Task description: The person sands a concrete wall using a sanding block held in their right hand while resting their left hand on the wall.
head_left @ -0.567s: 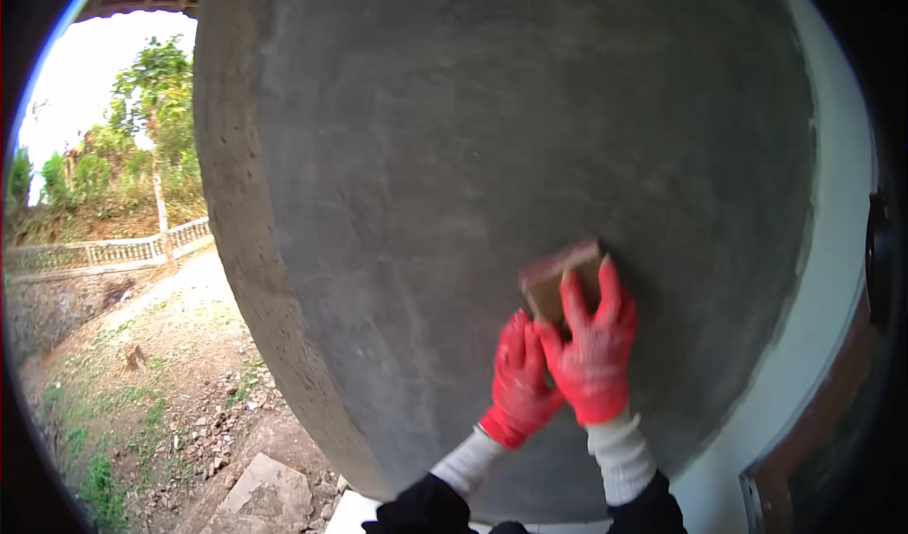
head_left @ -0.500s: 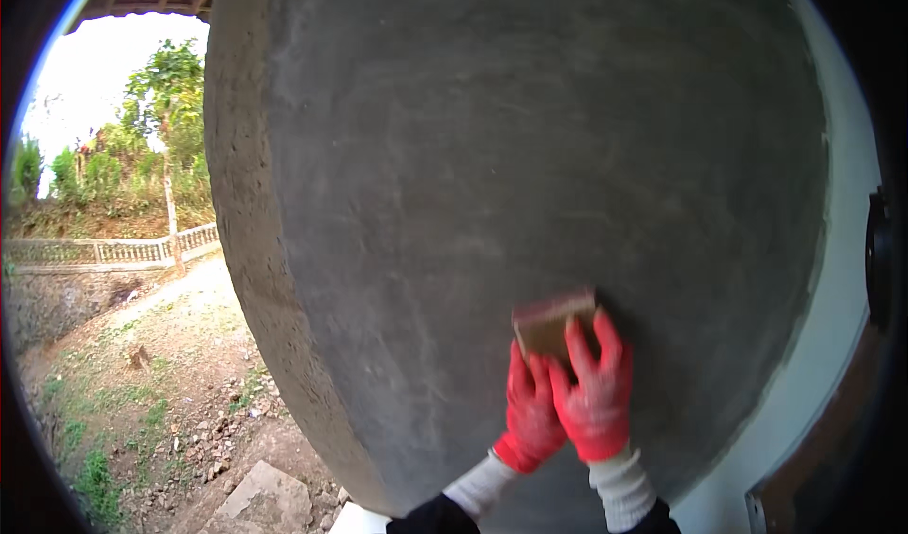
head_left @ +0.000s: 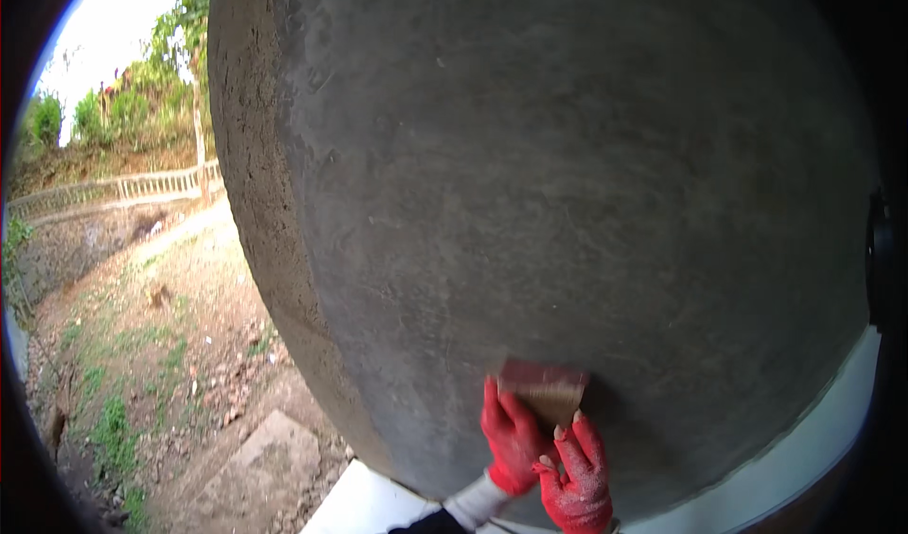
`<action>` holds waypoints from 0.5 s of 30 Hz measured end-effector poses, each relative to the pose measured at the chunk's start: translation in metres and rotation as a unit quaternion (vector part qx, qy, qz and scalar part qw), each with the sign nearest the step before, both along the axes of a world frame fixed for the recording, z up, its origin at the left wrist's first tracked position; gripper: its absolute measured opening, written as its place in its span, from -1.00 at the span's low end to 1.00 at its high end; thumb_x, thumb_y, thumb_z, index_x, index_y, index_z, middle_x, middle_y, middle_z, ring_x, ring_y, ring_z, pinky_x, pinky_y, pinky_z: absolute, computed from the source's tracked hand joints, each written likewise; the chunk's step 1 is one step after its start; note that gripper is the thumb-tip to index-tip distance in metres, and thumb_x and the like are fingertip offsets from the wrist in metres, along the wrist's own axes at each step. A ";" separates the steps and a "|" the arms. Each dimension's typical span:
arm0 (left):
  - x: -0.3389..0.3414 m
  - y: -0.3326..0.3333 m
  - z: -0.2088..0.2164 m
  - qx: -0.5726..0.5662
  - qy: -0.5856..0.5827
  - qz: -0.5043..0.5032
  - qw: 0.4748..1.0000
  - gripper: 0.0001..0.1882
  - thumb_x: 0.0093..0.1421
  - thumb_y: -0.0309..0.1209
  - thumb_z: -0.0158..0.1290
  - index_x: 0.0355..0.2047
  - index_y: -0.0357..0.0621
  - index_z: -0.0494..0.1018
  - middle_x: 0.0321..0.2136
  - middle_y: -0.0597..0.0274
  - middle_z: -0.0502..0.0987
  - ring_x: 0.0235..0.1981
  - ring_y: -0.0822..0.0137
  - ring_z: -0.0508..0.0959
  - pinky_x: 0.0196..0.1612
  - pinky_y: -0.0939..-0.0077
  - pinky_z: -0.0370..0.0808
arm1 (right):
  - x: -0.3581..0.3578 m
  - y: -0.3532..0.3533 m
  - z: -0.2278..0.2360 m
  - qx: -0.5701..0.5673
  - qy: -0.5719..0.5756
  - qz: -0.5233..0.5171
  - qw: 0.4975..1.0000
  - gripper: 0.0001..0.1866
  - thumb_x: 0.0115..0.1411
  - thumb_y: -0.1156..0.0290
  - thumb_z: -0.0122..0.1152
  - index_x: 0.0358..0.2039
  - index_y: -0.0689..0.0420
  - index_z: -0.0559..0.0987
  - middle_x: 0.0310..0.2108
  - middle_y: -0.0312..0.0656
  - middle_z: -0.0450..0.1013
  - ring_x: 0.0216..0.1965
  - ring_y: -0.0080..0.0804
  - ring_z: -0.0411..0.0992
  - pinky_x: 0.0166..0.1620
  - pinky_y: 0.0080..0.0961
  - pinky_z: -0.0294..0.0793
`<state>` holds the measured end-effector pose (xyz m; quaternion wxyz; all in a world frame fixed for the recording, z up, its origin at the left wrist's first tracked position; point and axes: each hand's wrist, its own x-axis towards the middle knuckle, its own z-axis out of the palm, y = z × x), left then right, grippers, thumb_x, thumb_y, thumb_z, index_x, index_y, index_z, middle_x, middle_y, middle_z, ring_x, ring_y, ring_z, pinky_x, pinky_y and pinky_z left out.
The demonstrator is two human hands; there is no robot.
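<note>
A sanding block [head_left: 543,388], a wooden block with a reddish-brown sheet around it, lies against the grey plastered wall [head_left: 530,203] low in the view. My left hand [head_left: 511,439], in a red-coated glove, grips the block from its left side, one finger reaching up along its left end. My right hand [head_left: 575,482], gloved the same way and dusty, presses its fingertips on the block's lower right part. Bare fingertips poke out of this glove. The block's face toward the wall is hidden.
At the left the wall ends in a rougher, pitted edge [head_left: 251,137]. Beyond it lie sloping ground with rubble, a flat slab [head_left: 255,468] and a balustrade [head_left: 156,186]. White strips border the wall at the lower right [head_left: 757,487] and bottom left. A dark object [head_left: 880,260] sits at the far right.
Both hands and the sanding block have moved down the wall. The right hand has shifted lower on the block, and its fingers are more spread. The view has tilted as well.
</note>
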<state>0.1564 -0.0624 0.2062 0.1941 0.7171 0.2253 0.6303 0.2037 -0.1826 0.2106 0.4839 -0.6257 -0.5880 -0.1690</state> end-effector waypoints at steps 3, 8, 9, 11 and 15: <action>-0.020 0.042 0.126 0.145 -0.019 0.149 0.978 0.25 -0.10 -0.17 0.45 0.42 -0.49 -0.07 0.22 -0.58 0.23 0.07 -0.46 0.46 0.05 -0.18 0.49 | 0.010 -0.024 0.062 0.039 -0.112 0.030 0.993 -0.41 0.21 0.50 0.25 0.28 0.15 0.44 0.30 0.13 0.26 0.21 0.13 0.39 0.15 -0.08 0.49; -0.062 0.134 0.164 0.102 -0.081 0.207 0.969 0.29 -0.11 -0.18 0.41 0.47 -0.37 -0.13 0.35 -0.42 0.09 0.33 -0.37 0.22 0.34 -0.04 0.26 | 0.038 -0.055 0.116 0.071 -0.086 -0.064 0.992 -0.48 0.26 0.58 0.13 0.26 0.19 0.46 0.31 0.17 0.25 0.22 0.08 0.40 0.19 -0.10 0.50; -0.067 0.139 0.135 0.069 -0.059 0.237 0.967 0.29 -0.11 -0.17 0.41 0.48 -0.36 -0.13 0.36 -0.38 0.08 0.34 -0.35 0.21 0.35 -0.01 0.24 | 0.042 -0.059 0.117 0.058 -0.078 -0.077 0.992 -0.49 0.27 0.60 0.11 0.26 0.20 0.45 0.31 0.17 0.25 0.22 0.06 0.41 0.18 -0.13 0.51; -0.081 0.119 0.045 0.034 0.000 0.214 0.976 0.29 -0.11 -0.17 0.40 0.48 -0.34 -0.14 0.36 -0.33 0.09 0.34 -0.31 0.21 0.34 -0.02 0.25 | 0.046 -0.061 0.111 0.049 -0.039 -0.095 0.993 -0.49 0.29 0.63 0.07 0.27 0.23 0.44 0.32 0.16 0.25 0.21 0.02 0.42 0.17 -0.20 0.53; -0.102 0.081 -0.102 -0.297 0.062 0.156 0.940 0.29 -0.09 -0.15 0.37 0.48 -0.34 -0.18 0.36 -0.33 0.09 0.38 -0.31 0.16 0.37 -0.03 0.22 | 0.048 -0.049 0.099 0.023 -0.006 -0.081 0.996 -0.56 0.35 0.61 0.05 0.24 0.29 0.46 0.31 0.16 0.25 0.21 0.00 0.43 0.12 -0.24 0.57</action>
